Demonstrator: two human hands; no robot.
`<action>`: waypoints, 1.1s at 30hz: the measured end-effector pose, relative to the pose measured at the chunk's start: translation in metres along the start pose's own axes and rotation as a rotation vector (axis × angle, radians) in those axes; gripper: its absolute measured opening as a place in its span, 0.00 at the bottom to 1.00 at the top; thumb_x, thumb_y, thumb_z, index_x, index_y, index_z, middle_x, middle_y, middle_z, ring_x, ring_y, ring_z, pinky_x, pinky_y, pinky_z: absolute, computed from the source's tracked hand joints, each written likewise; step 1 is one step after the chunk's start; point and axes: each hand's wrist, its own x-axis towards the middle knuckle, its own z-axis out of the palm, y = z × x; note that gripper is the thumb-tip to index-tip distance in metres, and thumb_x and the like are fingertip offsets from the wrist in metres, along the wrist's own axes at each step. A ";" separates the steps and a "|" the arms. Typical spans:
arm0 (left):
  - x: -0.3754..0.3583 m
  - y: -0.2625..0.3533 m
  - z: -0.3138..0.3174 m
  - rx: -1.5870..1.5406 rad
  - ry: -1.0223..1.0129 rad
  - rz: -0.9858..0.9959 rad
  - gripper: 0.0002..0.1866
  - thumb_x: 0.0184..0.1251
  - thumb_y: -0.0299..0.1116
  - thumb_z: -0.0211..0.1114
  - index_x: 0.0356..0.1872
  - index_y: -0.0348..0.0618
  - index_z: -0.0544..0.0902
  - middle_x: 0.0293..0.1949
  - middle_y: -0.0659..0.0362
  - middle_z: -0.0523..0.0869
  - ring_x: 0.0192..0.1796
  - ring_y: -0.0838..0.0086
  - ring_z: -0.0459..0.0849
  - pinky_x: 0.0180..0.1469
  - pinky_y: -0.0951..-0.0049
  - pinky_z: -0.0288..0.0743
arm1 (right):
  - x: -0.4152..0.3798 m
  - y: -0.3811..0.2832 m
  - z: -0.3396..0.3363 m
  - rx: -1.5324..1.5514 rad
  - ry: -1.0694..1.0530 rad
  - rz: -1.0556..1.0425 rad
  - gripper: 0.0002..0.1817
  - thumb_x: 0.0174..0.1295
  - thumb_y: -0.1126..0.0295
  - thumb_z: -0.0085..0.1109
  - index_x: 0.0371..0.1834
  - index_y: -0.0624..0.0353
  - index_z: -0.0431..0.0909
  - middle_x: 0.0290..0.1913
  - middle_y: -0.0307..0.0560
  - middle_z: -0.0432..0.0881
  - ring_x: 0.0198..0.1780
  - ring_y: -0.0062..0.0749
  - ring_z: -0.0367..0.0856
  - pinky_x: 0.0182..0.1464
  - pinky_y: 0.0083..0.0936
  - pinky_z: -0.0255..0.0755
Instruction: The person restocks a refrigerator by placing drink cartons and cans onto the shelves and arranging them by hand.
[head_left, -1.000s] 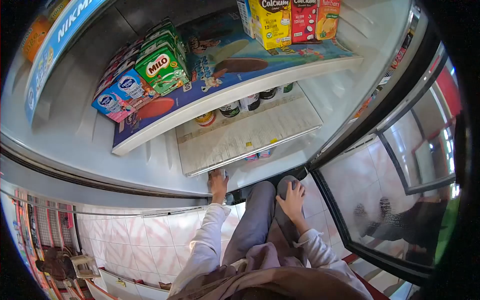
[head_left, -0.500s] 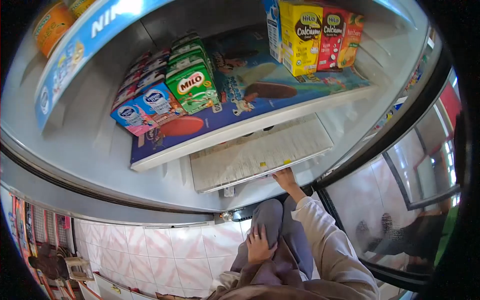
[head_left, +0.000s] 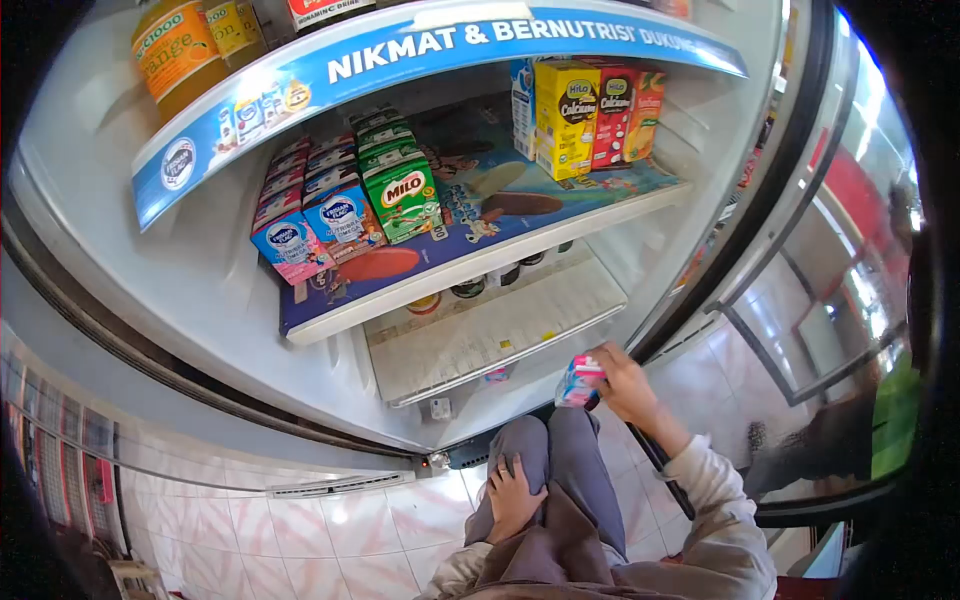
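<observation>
My right hand (head_left: 628, 388) grips a small pink and blue drink carton (head_left: 578, 383) by its upper end, in front of the lower shelf of an open fridge. On my knee rests my left hand (head_left: 513, 496), fingers spread, with a ring on one of them. Above, on the middle shelf (head_left: 500, 247), stand rows of Frisian Flag milk cartons (head_left: 342, 214) beside green Milo cartons (head_left: 402, 200). A yellow HiLo carton (head_left: 567, 120) and a red HiLo carton (head_left: 612, 118) stand toward the right of that shelf.
The lower shelf (head_left: 490, 345) holds round dark-topped items at its back. Orange drink bottles (head_left: 177, 55) stand on the top shelf, behind a blue printed strip (head_left: 420, 65). The fridge's glass door (head_left: 800, 330) hangs open on the right, over a tiled floor (head_left: 350, 535).
My right hand has come out from beneath the lower shelf, moving right, and now holds the pink and blue carton. My left hand stays on my knee. The view has tilted upward.
</observation>
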 end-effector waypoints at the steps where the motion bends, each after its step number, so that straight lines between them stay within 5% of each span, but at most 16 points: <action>1: 0.000 0.001 -0.001 0.001 0.008 -0.001 0.51 0.48 0.57 0.74 0.71 0.42 0.62 0.69 0.41 0.65 0.64 0.45 0.70 0.64 0.44 0.66 | -0.001 -0.018 -0.027 -0.027 0.051 -0.038 0.21 0.57 0.72 0.62 0.55 0.64 0.73 0.52 0.59 0.73 0.57 0.57 0.74 0.57 0.44 0.71; 9: -0.001 -0.004 0.001 -0.007 0.020 0.028 0.52 0.49 0.56 0.74 0.72 0.41 0.61 0.69 0.39 0.65 0.63 0.45 0.70 0.63 0.44 0.66 | 0.027 -0.144 -0.178 -0.037 0.438 -0.371 0.21 0.55 0.82 0.53 0.54 0.65 0.73 0.50 0.59 0.75 0.53 0.58 0.75 0.57 0.36 0.70; 19: -0.005 -0.007 0.000 -0.012 0.050 0.028 0.52 0.49 0.57 0.74 0.72 0.41 0.59 0.68 0.39 0.64 0.63 0.46 0.69 0.62 0.45 0.66 | 0.156 -0.191 -0.165 -0.123 0.908 -0.730 0.27 0.48 0.90 0.50 0.55 0.64 0.74 0.52 0.56 0.74 0.54 0.55 0.74 0.55 0.40 0.72; 26: -0.005 -0.006 -0.001 0.008 0.047 0.025 0.52 0.49 0.57 0.74 0.72 0.42 0.60 0.66 0.39 0.67 0.64 0.45 0.69 0.62 0.46 0.67 | 0.200 -0.175 -0.133 -0.114 0.955 -0.650 0.28 0.51 0.89 0.50 0.58 0.61 0.74 0.54 0.58 0.73 0.56 0.59 0.73 0.57 0.46 0.71; 33: -0.001 -0.005 0.002 -0.030 0.001 0.009 0.52 0.51 0.58 0.72 0.72 0.41 0.60 0.66 0.38 0.66 0.66 0.43 0.67 0.63 0.42 0.64 | 0.266 -0.164 -0.142 -0.156 0.790 -0.581 0.18 0.56 0.83 0.53 0.52 0.64 0.75 0.54 0.62 0.76 0.60 0.64 0.70 0.58 0.48 0.68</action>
